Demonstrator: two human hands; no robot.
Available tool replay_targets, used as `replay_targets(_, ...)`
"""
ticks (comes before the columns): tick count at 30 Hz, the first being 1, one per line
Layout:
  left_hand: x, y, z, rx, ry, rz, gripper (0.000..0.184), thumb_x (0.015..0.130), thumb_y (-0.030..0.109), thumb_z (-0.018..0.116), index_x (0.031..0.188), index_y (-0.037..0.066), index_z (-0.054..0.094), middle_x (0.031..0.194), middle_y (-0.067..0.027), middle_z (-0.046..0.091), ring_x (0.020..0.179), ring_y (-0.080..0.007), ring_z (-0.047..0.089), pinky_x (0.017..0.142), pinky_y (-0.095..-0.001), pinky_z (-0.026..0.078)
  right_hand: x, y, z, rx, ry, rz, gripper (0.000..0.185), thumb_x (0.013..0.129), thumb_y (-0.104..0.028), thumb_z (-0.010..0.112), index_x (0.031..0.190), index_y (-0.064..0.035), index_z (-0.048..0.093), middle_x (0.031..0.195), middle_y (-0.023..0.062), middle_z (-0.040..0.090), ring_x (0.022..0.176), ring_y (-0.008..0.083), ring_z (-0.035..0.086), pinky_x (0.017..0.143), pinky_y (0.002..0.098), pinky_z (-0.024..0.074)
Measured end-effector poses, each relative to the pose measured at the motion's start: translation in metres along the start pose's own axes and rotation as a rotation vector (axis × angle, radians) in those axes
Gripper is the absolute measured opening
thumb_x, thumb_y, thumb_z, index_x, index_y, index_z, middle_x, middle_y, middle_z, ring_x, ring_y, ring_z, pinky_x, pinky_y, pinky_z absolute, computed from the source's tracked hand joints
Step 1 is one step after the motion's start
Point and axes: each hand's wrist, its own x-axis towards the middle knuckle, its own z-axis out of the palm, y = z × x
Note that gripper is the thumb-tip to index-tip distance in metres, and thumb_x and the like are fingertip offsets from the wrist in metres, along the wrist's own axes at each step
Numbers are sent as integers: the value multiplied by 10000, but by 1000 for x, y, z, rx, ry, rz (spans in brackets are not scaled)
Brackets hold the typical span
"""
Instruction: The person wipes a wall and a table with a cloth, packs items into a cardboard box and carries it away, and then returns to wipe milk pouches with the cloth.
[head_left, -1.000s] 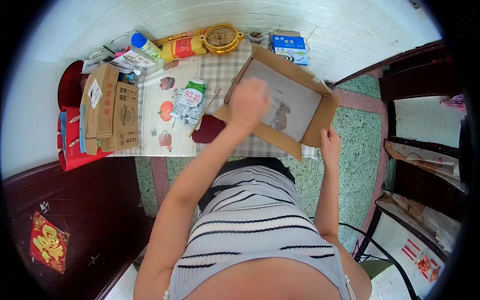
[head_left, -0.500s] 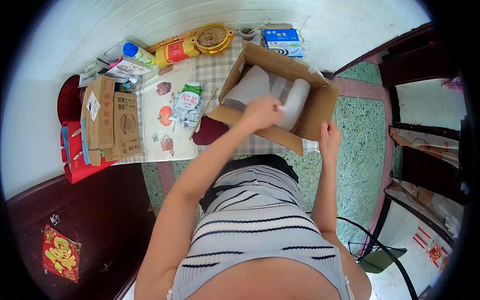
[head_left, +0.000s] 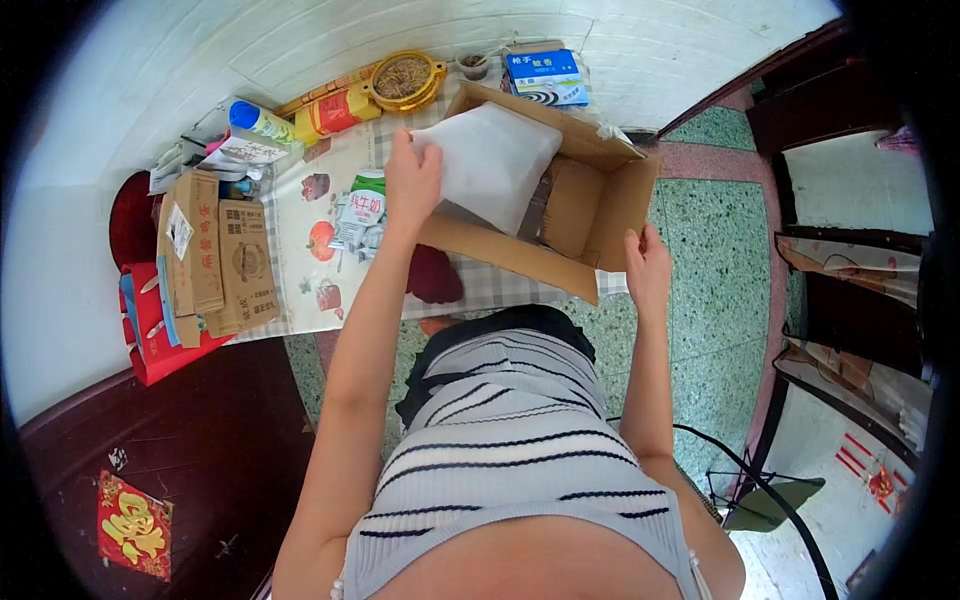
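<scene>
And here's the left hand, thumb and fingers closed on the corner of a white sheet, between nine and ten o'clock on it, with hardly a gap between them! The right hand is drawn in too, pinching the cardboard box by its side flap, at the box's four o'clock. The sheet slants across the box's nine o'clock half, partly out over the rim. (Something greyish shows beneath it, too shaded to name.)

Now the danger: that corner hold looks slim, so a sharp tug could let the sheet slip or tear, if it's thin. A snag on the rim could drag the whole box, especially if the flap hold gives. And look at nine o'clock: the milk bag sits near the left hand, where a wide sweep might knock it. Farther out, the golden bowl waits at ten o'clock and the blue box at twelve, both safer from a bump.
</scene>
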Motion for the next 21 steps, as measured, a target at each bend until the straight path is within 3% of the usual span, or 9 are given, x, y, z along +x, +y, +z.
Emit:
replay_targets(1, -1, 1, 1, 1, 1, 2, 335, 837, 213, 523, 1044, -46, 472, 928, -313, 573, 879, -411, 582, 742, -439, 449, 0, 0, 4, 2, 1, -1, 270, 852, -192, 544, 1053, -18, 587, 807, 167, 625, 743, 312, 618, 701, 373, 482)
replay_targets(3, -4, 4, 2, -91, 164, 92, 291, 860, 176, 482, 1047, -41, 435, 894, -268, 577, 818, -372, 581, 733, -421, 446, -1, 2, 14, -78, 341, -361, 355, 831, -135, 599, 1167, -32, 553, 977, 162, 634, 864, 286, 633, 789, 348, 494)
replay_targets(6, 1, 21, -5, -239, 305, 175, 233, 876, 147, 460, 1022, -33, 438, 873, -209, 561, 773, -313, 560, 722, -406, 442, -12, -36, 2, -212, 375, -638, 409, 836, -59, 614, 1229, -15, 507, 1164, 160, 582, 1056, 222, 581, 893, 334, 467)
replay_targets(7, 0, 28, -8, -238, 308, 174, 233, 876, 147, 460, 1022, -33, 438, 873, -209, 561, 773, -313, 560, 722, -406, 442, -16, -44, 5, -211, 374, -640, 409, 836, -59, 614, 1229, -15, 507, 1164, 160, 582, 1056, 222, 581, 893, 334, 467)
replay_targets(10, -6, 48, -7, -464, 290, 128, 210, 881, 124, 461, 1025, -25, 426, 891, -175, 551, 771, -253, 543, 710, -390, 446, -17, -56, 28, 436, -155, -173, 476, 845, -174, 652, 1256, -6, 480, 1236, 173, 542, 1132, 258, 532, 937, 353, 430)
replay_targets(12, -16, 60, 0, -206, 218, 100, 199, 880, 111, 472, 1029, -8, 413, 854, -177, 556, 749, -256, 561, 685, -376, 451, -12, -60, 45, 683, -195, 12, 509, 837, -200, 668, 1268, -14, 471, 1227, 164, 548, 1127, 241, 530, 940, 338, 422)
replay_targets(15, -54, 69, 29, -303, -151, 105, 186, 887, 118, 459, 1045, 29, 416, 822, -207, 563, 756, -370, 585, 674, -431, 452, 0, -60, 56, 972, -294, 272, 614, 803, -260, 713, 1289, -7, 435, 1167, 122, 582, 1072, 208, 549, 911, 308, 421)
replay_targets(19, -89, 51, 66, -398, -385, 15, 218, 866, 119, 497, 1056, 25, 445, 938, -242, 575, 865, -394, 581, 730, -446, 451, 12, -43, 54, 681, 12, 39, 556, 782, -162, 712, 1241, 24, 461, 1150, 129, 583, 1007, 189, 573, 850, 311, 453)
replay_targets(21, -98, 32, 76, -71, -662, 358, 295, 844, 157, 551, 1106, 32, 501, 1127, -220, 557, 1036, -380, 538, 860, -412, 443, 15, -35, 43, 188, 297, -285, 550, 770, -40, 635, 1289, -38, 453, 1181, 138, 578, 1006, 258, 590, 853, 330, 464)
